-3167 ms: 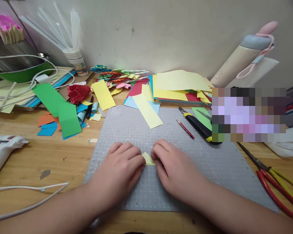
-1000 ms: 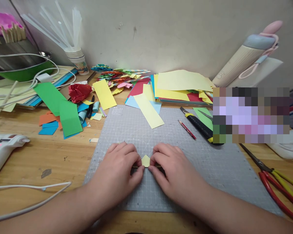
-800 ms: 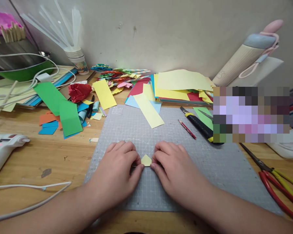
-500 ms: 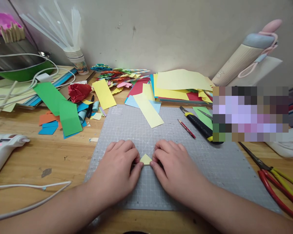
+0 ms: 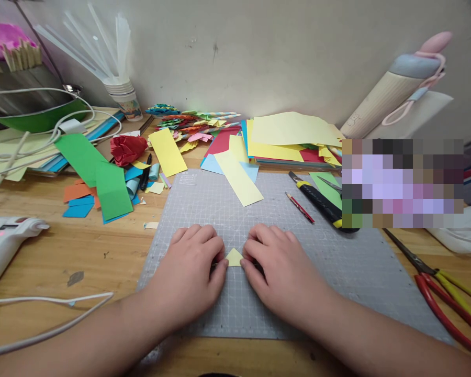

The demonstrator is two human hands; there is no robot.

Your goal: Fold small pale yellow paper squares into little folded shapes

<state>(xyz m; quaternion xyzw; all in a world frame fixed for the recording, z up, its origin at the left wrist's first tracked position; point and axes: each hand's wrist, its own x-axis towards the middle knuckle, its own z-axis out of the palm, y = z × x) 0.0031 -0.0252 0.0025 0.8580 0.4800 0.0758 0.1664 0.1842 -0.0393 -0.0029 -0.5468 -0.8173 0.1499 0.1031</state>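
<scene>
A small piece of pale yellow folded paper (image 5: 234,257), pointed at the top, lies on the grey cutting mat (image 5: 220,314). My left hand (image 5: 196,264) pinches its left end between thumb and curled fingers. On the other side my right hand (image 5: 273,262) pinches the right end the same way. Only the middle of the paper shows; its ends are hidden under my fingers. Beyond my hands a pale yellow paper strip (image 5: 241,180) lies on the mat, with a red pencil (image 5: 300,207) and a black-and-yellow utility knife (image 5: 324,204) to its right.
Scissors with red and yellow handles (image 5: 432,275) lie at the right. A white glue gun (image 5: 10,243) and its cable are at the left. Green paper strips (image 5: 112,188), a crumpled red paper flower (image 5: 127,149), stacked coloured paper (image 5: 294,128) and a cup of clear sticks (image 5: 126,102) stand behind.
Both hands keep their pinch on the folded paper and have barely moved. The paper stays in the same place on the mat.
</scene>
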